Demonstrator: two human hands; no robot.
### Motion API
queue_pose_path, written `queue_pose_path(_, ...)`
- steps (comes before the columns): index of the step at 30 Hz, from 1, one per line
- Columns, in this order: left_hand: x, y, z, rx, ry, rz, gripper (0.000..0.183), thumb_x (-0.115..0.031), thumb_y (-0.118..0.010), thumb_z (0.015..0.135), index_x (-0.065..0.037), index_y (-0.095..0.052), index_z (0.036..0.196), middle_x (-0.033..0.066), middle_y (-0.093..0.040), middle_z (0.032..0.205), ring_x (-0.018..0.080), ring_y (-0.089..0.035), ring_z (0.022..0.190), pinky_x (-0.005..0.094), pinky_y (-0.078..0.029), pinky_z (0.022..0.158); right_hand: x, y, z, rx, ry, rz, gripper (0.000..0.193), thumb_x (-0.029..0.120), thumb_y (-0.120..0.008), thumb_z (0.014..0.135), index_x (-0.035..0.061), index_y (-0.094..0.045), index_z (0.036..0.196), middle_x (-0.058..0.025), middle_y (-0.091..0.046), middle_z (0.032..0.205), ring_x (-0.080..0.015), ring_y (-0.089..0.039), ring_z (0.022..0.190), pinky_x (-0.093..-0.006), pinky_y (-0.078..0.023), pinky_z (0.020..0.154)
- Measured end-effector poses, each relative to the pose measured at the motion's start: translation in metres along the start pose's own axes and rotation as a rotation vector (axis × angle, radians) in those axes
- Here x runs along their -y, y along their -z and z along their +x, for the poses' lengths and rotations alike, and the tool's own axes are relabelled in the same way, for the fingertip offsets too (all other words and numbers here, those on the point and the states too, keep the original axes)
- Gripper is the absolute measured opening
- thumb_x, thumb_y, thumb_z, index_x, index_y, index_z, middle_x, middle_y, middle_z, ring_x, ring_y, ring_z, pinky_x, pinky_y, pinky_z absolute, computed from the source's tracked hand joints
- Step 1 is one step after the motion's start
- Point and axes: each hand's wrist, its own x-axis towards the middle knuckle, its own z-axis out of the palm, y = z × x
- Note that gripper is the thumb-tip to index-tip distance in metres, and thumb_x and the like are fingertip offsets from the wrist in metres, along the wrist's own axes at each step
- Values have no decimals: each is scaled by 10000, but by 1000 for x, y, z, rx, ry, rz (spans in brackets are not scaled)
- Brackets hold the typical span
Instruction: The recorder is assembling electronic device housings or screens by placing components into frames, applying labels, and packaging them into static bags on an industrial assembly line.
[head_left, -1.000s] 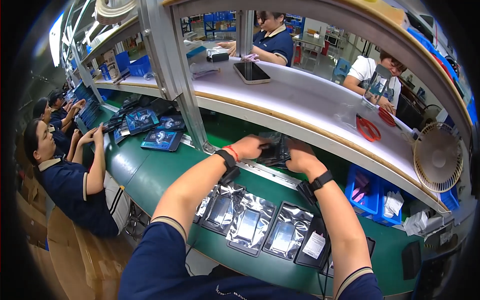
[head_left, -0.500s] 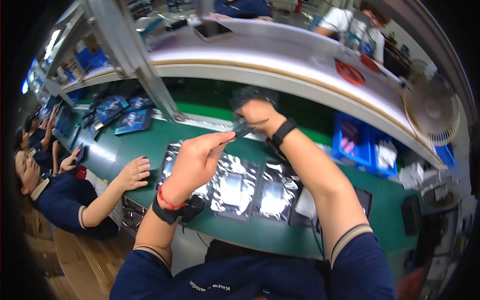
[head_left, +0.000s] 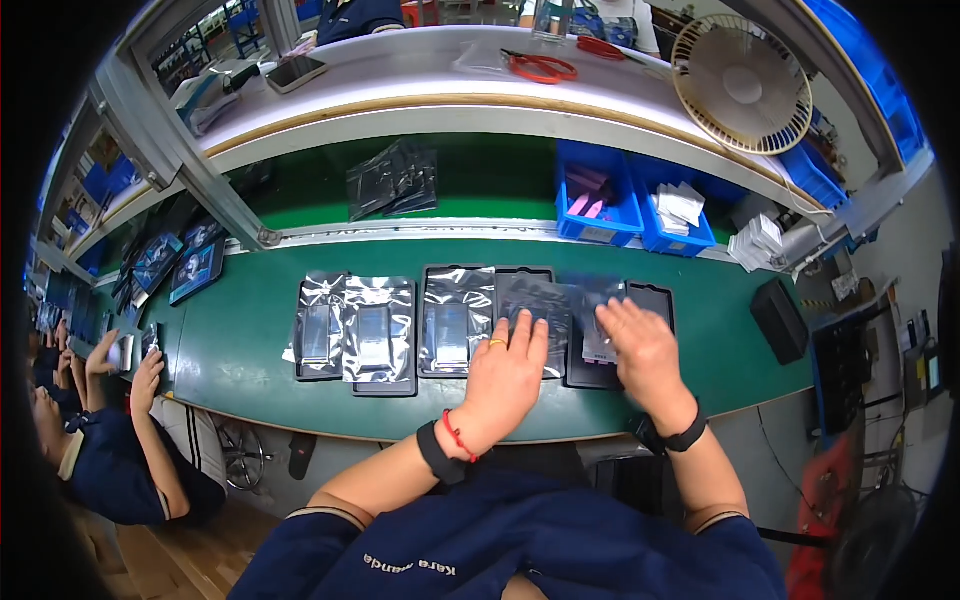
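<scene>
My left hand (head_left: 505, 385) lies with fingers outstretched on a translucent dark plastic bag (head_left: 545, 305) spread over a black tray. To its right, my right hand (head_left: 645, 350) has its fingers extended over another smoky bag (head_left: 598, 345), slightly smeared by motion; that bag lies on a second black tray (head_left: 590, 378). Left of my hands, silvery see-through bags rest on black trays: one bag (head_left: 445, 335) beside my left hand, another bag (head_left: 373, 340) and a third bag (head_left: 318, 335) farther left. Each shows a flat rectangular item inside.
A pile of dark bags (head_left: 393, 180) lies under the shelf. Blue bins (head_left: 598, 215) stand at the bench's back right, near a black block (head_left: 779, 320). Red-handled scissors (head_left: 540, 67) and a fan (head_left: 742, 85) are above. A co-worker (head_left: 115, 440) sits at far left.
My hands have come down from near the shelf, where they held dark bag material, onto bags at the trays. The view has shifted right. The co-worker's hand has left the bench area beside me.
</scene>
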Motion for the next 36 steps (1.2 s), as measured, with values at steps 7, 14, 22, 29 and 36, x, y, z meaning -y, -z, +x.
queue_pose_path(7,-2,-7,6,183,47,-132,873,-655,-518,777,-6,-407,1351,240,-345,1408,434,-410,1199,488,-300,953,28,-1,-20,381,-57,33,738,446,-649,773,-38,-447,1293,-239,-416,1356,-384,-387,1269,-576,-295,1015)
queue_pose_path(14,37,16,-21,268,243,-58,843,-678,-512,765,-116,-396,1383,140,-311,1462,394,-311,1311,706,-126,997,75,-28,15,473,-56,162,834,468,-678,739,-39,-394,1337,-263,-355,1393,-421,-324,1306,-614,-323,979)
queue_pose_path(22,158,77,-77,264,338,-39,696,-512,-634,753,-152,-477,1328,131,-405,1410,376,-352,1283,648,-173,1027,177,-71,93,513,45,338,801,443,-675,766,39,-352,1377,-271,-257,1439,-454,-276,1319,-597,-317,997)
queue_pose_path(29,153,237,-78,-81,167,-128,369,-39,-535,797,7,-543,1163,186,-520,1271,308,-474,1205,390,-334,1027,106,-9,72,74,-163,355,626,295,-736,722,91,-498,1264,-299,-339,1368,-467,-337,1268,-520,-375,991)
queue_pose_path(36,131,289,-21,-103,-462,-323,376,-87,-432,804,118,-530,1103,236,-584,1127,339,-553,1045,423,-414,920,-19,9,-21,363,-875,-200,597,364,-673,781,39,-503,1252,-251,-400,1318,-411,-436,1145,-449,-450,903)
